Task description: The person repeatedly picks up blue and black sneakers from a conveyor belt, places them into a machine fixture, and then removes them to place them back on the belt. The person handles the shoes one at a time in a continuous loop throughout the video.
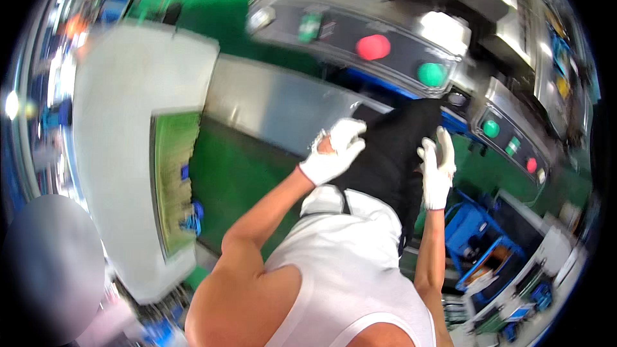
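Note:
My left hand [333, 152], in a white work glove, hangs in front of my left thigh near the black trousers [392, 148]. Its fingers are slightly bent, with a gap between them and the thumb, and no object shows in them. A patch of bare skin shows at the glove. My right hand [438, 170], gloved in white too, is held beside my right leg with its fingers stretched and apart. Nothing is in it. Ahead of me is a grey control panel [340, 31] with a red button [373, 47] and a green button [431, 74].
On the left stands a large pale grey machine housing [135, 77] with a window. A second button panel [514, 138] is at the right. Beyond it, lower right, is a blue frame rack [472, 228]. The floor [247, 202] is green. Much of the surroundings is blurred.

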A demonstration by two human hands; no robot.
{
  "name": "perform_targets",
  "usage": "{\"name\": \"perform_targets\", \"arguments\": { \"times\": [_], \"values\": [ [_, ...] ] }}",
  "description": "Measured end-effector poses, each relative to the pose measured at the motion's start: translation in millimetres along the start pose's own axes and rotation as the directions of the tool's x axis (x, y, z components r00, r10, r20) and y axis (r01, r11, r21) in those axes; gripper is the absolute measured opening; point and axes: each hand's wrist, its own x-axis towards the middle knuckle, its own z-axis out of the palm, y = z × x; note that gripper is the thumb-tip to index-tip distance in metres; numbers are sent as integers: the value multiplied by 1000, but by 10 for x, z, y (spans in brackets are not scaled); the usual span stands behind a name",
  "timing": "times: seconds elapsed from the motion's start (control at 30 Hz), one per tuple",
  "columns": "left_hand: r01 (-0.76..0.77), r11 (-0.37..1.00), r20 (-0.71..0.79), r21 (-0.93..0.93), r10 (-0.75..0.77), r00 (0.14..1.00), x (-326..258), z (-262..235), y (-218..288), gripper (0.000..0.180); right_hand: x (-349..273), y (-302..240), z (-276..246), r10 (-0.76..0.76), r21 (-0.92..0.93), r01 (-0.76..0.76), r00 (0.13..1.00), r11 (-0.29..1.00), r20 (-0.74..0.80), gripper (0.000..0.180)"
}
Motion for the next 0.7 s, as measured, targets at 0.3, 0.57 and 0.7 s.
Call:
{"name": "perform_targets", "arguments": {
  "times": [0.3,0.57,0.7],
  "values": [
    [945,322,-803,58,-548,236,-2740,-1059,-1683,53,169,347,2112,66,-415,829,423,374,904,74],
    [825,-395,-751,-404,-371,-545,-5048,-1872,-1971,80,-529,751,3428,119,-315,938,332,-142,936,54],
    [833,-367,-762,-413,-362,-537,-6193,-2343,-2439,75,-565,952,3519,77,-366,855,420,-367,904,36]
  ]
}}
